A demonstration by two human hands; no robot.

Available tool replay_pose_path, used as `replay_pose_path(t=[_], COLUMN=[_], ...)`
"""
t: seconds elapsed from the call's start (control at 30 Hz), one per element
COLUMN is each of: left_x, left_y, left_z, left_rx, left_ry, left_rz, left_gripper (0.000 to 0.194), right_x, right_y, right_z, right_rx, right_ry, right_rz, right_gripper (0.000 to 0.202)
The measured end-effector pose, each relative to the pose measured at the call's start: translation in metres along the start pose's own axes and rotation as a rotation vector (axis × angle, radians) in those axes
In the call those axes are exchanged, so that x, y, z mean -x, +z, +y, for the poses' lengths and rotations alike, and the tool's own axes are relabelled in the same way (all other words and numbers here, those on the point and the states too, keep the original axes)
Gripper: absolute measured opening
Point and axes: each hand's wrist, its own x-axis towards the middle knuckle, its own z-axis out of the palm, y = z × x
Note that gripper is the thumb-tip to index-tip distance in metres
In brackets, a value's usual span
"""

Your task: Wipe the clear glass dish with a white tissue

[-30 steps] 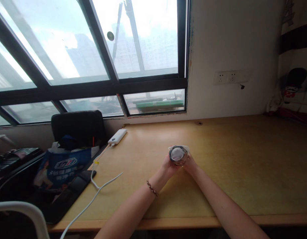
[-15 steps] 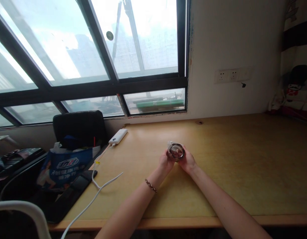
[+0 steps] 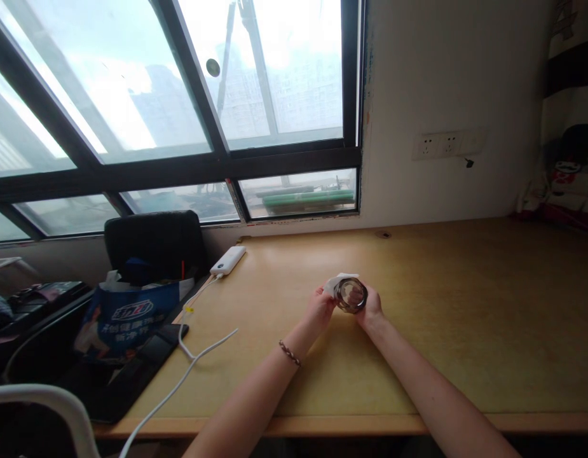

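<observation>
- Both hands meet at bench centre, over the wooden bench [image 3: 465,305]. Right hand [image 3: 371,310] wraps a small glass jar [image 3: 351,295], mouth tilted toward the camera; grip closed on it from the 3 o'clock side.
- Left hand [image 3: 320,306] sits at the jar's 9 o'clock, fingers pinched on a white tissue [image 3: 335,282] that pokes up at the jar's 11 o'clock rim. Grip closed on the tissue; it touches the glass.
- My read of the step: wiping the jar. To do it well I'd keep the right hand as a steady clamp low on the wall, and let the left work the tissue round the rim, turning the jar rather than the wrist.
- Glass is likely slick; a firm hold close over the bench keeps a slip harmless.
- A braided bracelet [image 3: 289,353] rides the left wrist, well clear of the work.
- Surroundings: white power bank [image 3: 227,260] at 10 o'clock near the window, its white cable [image 3: 189,366] trailing to 8 o'clock off the bench edge. Blue bag [image 3: 124,315] and black chair [image 3: 155,245] beyond the left end.
- Nothing stands in the way near the hands; the cable is the only snag, and it lies well apart.
</observation>
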Motion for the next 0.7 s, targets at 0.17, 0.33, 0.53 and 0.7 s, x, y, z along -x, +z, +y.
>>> replay_pose_path(t=[0.17, 0.33, 0.53, 0.7], left_x=[0.005, 0.005, 0.011, 0.023], left_y=[0.009, 0.007, -0.002, 0.001], left_z=[0.004, 0.001, -0.009, -0.016], left_rx=[-0.055, -0.157, -0.802, -1.183], left_ry=[-0.031, 0.002, 0.270, 0.432], left_rz=[-0.008, 0.015, 0.030, 0.004], left_gripper=[0.029, 0.028, 0.030, 0.031], right_x=[-0.002, -0.001, -0.002, -0.004], right_y=[-0.004, -0.002, 0.000, -0.001], right_z=[0.000, 0.001, -0.003, -0.009], right_rx=[-0.021, -0.035, -0.089, -0.097], right_ry=[-0.031, -0.076, -0.071, -0.110], right_rz=[-0.059, -0.029, 0.038, 0.147], right_gripper=[0.033, 0.030, 0.031, 0.029])
